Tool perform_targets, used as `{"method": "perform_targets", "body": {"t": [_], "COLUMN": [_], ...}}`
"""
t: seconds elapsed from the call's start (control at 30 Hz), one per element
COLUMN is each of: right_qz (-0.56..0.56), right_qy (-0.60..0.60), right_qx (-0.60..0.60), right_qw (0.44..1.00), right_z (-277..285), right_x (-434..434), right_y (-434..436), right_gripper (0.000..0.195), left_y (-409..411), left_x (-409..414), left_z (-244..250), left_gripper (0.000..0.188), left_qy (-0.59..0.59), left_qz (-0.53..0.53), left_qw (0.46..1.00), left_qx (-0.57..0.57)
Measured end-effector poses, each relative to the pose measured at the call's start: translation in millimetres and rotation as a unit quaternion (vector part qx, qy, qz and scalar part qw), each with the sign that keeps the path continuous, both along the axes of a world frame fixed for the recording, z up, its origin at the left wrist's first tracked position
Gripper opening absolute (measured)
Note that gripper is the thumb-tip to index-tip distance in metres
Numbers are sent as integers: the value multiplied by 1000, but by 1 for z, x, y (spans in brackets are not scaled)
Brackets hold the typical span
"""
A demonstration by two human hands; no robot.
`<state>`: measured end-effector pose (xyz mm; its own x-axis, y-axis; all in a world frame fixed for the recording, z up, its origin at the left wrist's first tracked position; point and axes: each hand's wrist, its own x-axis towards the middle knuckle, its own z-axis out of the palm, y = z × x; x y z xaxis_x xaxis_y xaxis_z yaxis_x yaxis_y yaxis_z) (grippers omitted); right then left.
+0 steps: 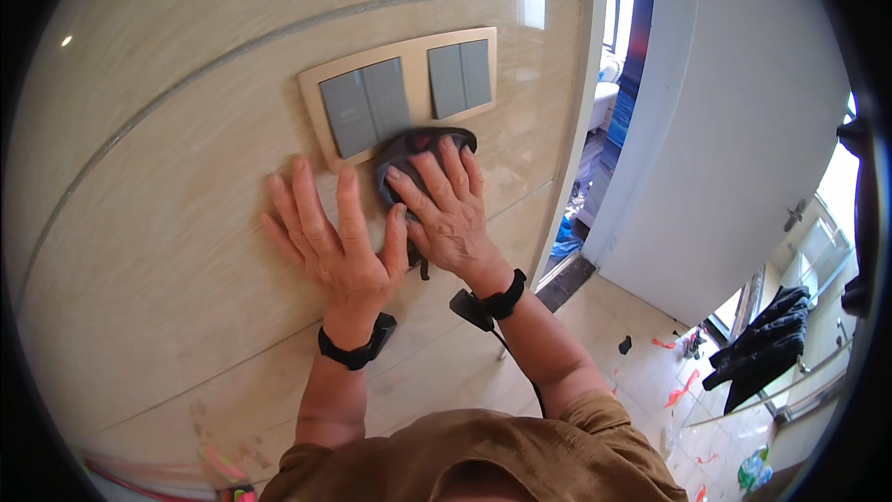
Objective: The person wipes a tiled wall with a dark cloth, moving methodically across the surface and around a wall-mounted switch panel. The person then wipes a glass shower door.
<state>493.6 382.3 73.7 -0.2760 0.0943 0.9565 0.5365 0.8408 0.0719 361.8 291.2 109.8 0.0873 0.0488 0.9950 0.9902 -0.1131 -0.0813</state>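
A wide gold-coloured switch frame (417,77) is set in the glossy tiled wall (209,237). It holds a left grey rocker switch (366,108) and a right grey rocker switch (460,78). My right hand (449,213) presses a bunched dark grey cloth (394,160) against the wall at the frame's lower edge. The cloth overlaps the bottom corner of the left switch. Flat on the tile, just below and left of the frame, my left hand (345,244) is spread and holds nothing. Its thumb tip comes close to the cloth and my right hand.
Right of the wall is a doorway with a white door (725,118) standing ajar, bearing a metal handle (794,215). A black garment (763,341) hangs at the far right. Red scraps (681,390) and a plastic bag (755,468) lie on the tiled floor (599,335).
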Motion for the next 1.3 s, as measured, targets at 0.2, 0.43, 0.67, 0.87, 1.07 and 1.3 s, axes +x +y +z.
{"method": "perform_targets", "body": {"t": [0.2, 0.43, 0.67, 0.87, 1.07, 1.3], "right_qz": [-35, -12, -11, -17, -17, -10], "right_qy": [83, 145, 45, 36, 15, 50], "right_qx": [-67, -22, -12, 36, 102, 54], "right_qw": [994, 989, 999, 999, 995, 997], "right_z": [-42, 8, 16, 27, 94, 47], "right_x": [28, 56, 76, 90, 98, 91], "right_y": [22, 56, 62, 78, 95, 85], "right_gripper": [71, 64, 65, 60, 53, 53], "left_y": [3, 8, 7, 10, 11, 12], "left_x": [7, 14, 17, 19, 18, 17], "left_z": [-3, -3, -1, -2, -2, -2], "left_gripper": [58, 68, 73, 72, 71, 75], "left_qy": [17, 11, 15, 13, 17, 15], "left_qz": [99, 146, 174, 181, 181, 182], "left_qw": [995, 989, 985, 983, 983, 983], "left_qx": [-3, 10, 11, 10, 25, 20]}}
